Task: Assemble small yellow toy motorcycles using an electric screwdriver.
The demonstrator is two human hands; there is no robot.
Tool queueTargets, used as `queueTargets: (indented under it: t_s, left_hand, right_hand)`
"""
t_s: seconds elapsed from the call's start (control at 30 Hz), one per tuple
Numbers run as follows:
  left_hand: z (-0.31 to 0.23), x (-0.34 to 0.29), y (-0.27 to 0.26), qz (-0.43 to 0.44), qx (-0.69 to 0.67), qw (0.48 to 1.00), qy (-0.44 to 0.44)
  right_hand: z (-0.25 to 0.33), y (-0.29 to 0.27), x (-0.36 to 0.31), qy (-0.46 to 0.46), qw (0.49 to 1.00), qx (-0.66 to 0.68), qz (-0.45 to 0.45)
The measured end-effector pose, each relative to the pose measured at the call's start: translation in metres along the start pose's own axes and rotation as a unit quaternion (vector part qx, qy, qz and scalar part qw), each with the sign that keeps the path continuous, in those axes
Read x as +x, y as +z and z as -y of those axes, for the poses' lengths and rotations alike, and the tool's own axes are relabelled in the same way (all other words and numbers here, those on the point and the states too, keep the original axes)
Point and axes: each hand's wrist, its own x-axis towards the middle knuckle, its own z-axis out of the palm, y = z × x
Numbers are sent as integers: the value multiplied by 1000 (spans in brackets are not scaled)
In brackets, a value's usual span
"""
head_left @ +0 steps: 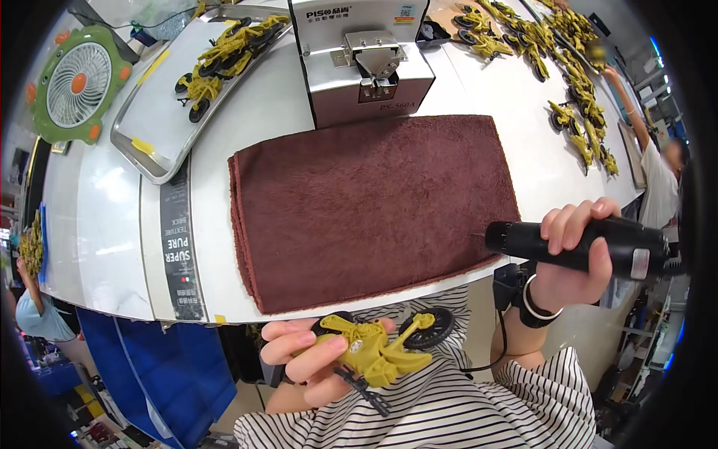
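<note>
My left hand (pixel 318 359) is closed round a yellow toy motorcycle (pixel 378 352) with black wheels, held in front of me by the table's near edge. The toy's front wheel points to the right, and my fingers cover part of its rear. In my right hand (pixel 576 251) is a black electric screwdriver (pixel 609 245), gripped round its body. Its thin bit points left, over the right edge of a folded brown towel (pixel 374 209). Screwdriver and motorcycle are apart.
A silver screw-feeder machine (pixel 363 63) stands behind the towel. To its left, a metal tray (pixel 153 142) holds several yellow motorcycles (pixel 232 60), beside a green fan (pixel 78 84). More motorcycles (pixel 580 112) lie at the far right. Other people (pixel 662 176) are at both sides.
</note>
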Motion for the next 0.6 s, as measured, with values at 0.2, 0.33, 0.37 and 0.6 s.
queueTargets:
  t_s: [0.2,0.33,0.37,0.6]
  left_hand:
    - [12,11,-14,63,-14,997,39]
    - [40,0,-47,96,-65,992,57]
    - [56,-12,-62,63,39,994,83]
    - [58,-38,-176,300,482,814,-117]
  right_hand:
    - [3,-40,2,-8,991,57,-118]
    - [5,-29,-6,-46,986,134,-82]
    - [1,-18,-4,-11,989,114,-98]
    - [7,-38,-10,-45,991,89,-90]
